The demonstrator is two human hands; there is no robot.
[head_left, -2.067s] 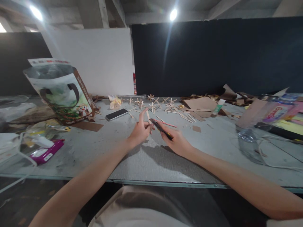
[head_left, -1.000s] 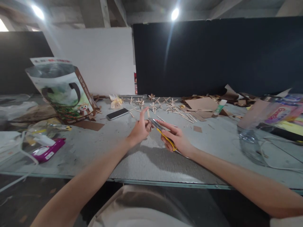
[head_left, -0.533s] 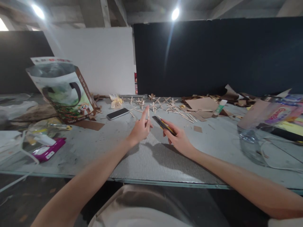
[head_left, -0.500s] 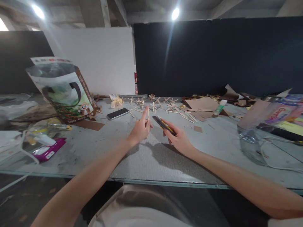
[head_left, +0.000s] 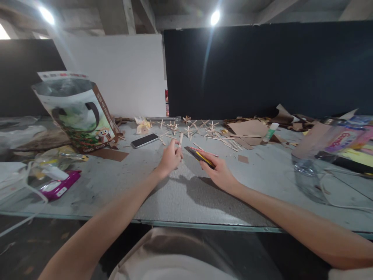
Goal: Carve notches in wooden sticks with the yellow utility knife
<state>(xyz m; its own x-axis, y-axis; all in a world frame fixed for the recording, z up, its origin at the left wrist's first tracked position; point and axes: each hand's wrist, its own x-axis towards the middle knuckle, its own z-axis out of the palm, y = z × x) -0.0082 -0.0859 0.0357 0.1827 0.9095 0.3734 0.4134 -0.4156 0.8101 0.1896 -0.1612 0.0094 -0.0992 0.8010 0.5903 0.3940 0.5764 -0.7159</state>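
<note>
My left hand (head_left: pixel 170 157) is closed on a thin wooden stick (head_left: pixel 181 140) that points up and away, above the middle of the table. In my right hand (head_left: pixel 220 171) is a black and yellow utility knife (head_left: pixel 201 157), its front end aimed at the stick from the right. A small gap separates the knife from the stick. Whether the blade is out is too small to tell. Beyond both hands lie crossed wooden sticks (head_left: pixel 190 130) and loose sticks (head_left: pixel 231 143).
A phone (head_left: pixel 145 140) lies left of the sticks, with a large printed bag (head_left: pixel 78 116) and a purple device (head_left: pixel 61 186) further left. At right are cardboard pieces (head_left: pixel 247 128), a glue stick (head_left: pixel 271 132) and a clear plastic container (head_left: pixel 310 179). The table edge (head_left: pixel 204 225) runs close to my body.
My left index finger, stretched out before, has curled in, and the stick has lowered slightly with the hand. The knife has shifted a little left; my right index finger has moved along it.
</note>
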